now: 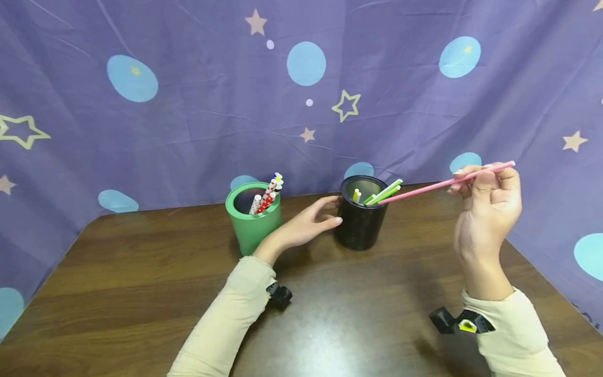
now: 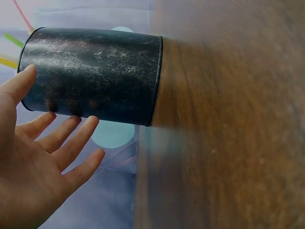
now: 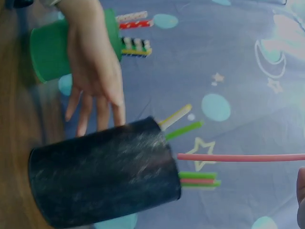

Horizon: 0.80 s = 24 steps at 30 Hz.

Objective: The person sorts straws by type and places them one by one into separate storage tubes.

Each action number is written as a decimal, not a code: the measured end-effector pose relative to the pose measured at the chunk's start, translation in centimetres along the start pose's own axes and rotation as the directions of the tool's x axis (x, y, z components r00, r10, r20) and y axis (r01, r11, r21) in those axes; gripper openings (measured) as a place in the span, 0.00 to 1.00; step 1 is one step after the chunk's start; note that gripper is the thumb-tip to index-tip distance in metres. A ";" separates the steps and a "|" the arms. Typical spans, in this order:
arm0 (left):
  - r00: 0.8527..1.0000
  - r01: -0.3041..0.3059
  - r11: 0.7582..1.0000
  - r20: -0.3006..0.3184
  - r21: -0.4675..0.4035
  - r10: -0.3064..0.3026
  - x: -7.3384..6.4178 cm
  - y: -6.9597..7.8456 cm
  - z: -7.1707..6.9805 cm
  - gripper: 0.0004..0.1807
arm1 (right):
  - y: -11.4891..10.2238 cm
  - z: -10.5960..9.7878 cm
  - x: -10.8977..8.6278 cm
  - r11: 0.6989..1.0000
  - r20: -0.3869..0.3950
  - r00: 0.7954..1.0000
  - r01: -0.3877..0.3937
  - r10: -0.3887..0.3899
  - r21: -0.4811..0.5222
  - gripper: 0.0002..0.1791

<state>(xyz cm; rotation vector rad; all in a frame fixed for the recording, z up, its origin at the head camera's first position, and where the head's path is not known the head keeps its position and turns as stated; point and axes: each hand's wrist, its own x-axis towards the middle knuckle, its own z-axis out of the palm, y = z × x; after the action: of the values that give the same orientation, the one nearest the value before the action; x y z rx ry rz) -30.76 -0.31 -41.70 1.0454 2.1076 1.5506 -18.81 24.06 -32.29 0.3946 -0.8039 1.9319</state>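
Note:
A black can (image 1: 360,225) stands upright on the table, with green straws (image 1: 387,191) and yellow straws (image 1: 356,196) leaning out of it. In the right wrist view a pink straw (image 3: 198,181) also pokes out among the green ones. At the can's left side is my left hand (image 1: 308,224), its fingers spread and the fingertips against or very near the wall. My right hand (image 1: 490,214), raised to the right, pinches a long pink straw (image 1: 424,188) near its upper end. The straw's lower end is at the can's rim; whether it touches is unclear.
Left of the black can, behind my left wrist, stands a green can (image 1: 254,228) with patterned straws (image 1: 267,199) in it. The brown wooden table (image 1: 141,283) meets a purple curtain (image 1: 198,115) with stars and circles at its back edge.

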 end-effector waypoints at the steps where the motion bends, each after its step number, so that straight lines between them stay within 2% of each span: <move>1: 1.000 0.001 1.000 -0.003 0.002 -0.001 -0.1 0.1 -0.1 0.33 | 0.3 -0.2 0.0 1.000 0.019 1.000 -0.002 0.002 -0.022 0.10; 4: 1.000 0.007 1.000 -0.011 0.018 -0.007 -0.5 0.3 -0.3 0.33 | 1.2 -0.8 -0.3 0.990 0.122 0.992 -0.028 0.045 -0.136 0.09; 6: 1.000 0.016 1.000 -0.019 0.027 -0.015 -0.7 0.4 -0.4 0.33 | 1.7 -1.4 -0.6 0.962 0.206 0.971 -0.059 0.117 -0.268 0.04; 7: 1.000 0.020 0.999 -0.023 0.036 -0.020 -0.8 0.5 -0.5 0.33 | 2.0 -1.6 -0.7 0.937 0.243 0.956 -0.073 0.163 -0.340 0.02; 9: 0.999 0.030 0.998 -0.031 0.056 -0.028 -1.0 0.5 -0.6 0.33 | 2.3 -2.1 -0.9 0.871 0.283 0.921 -0.105 0.266 -0.479 0.04; 11: 0.999 0.035 0.996 -0.037 0.077 -0.033 -1.2 0.6 -0.7 0.33 | 2.5 -2.4 -1.0 0.797 0.285 0.890 -0.131 0.357 -0.589 0.06; 13: 0.998 0.037 0.994 -0.046 0.104 -0.032 -1.4 0.5 -0.8 0.34 | 2.7 -2.5 -1.0 0.750 0.262 0.871 -0.165 0.416 -0.640 0.08; 15: 0.998 0.042 0.991 -0.057 0.128 -0.035 -1.7 0.4 -1.0 0.33 | 2.9 -2.5 -0.9 0.729 0.243 0.865 -0.186 0.440 -0.659 0.08; 19: 0.998 0.039 0.986 -0.057 0.160 -0.030 -2.2 0.2 -1.1 0.33 | 2.9 -2.5 -0.8 0.727 0.232 0.878 -0.170 0.418 -0.665 0.09; 20: 0.998 0.038 0.986 -0.052 0.165 -0.030 -2.3 0.1 -1.0 0.33 | 2.9 -2.6 -0.8 0.716 0.236 0.881 -0.150 0.410 -0.681 0.09; 22: 0.999 0.034 0.984 -0.041 0.173 -0.027 -2.7 0.1 -0.8 0.33 | 2.9 -2.6 -1.0 0.678 0.253 0.883 -0.095 0.395 -0.729 0.07; 24: 0.999 0.031 0.983 -0.034 0.178 -0.025 -3.1 0.1 -0.5 0.32 | 3.0 -2.7 -1.2 0.627 0.271 0.879 -0.039 0.391 -0.778 0.06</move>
<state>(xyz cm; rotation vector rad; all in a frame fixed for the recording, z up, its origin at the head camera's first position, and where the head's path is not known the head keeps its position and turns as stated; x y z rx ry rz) -28.91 -2.89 -41.88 1.0500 2.3082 1.3944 -20.72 24.18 -36.03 0.1828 -1.9433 1.5311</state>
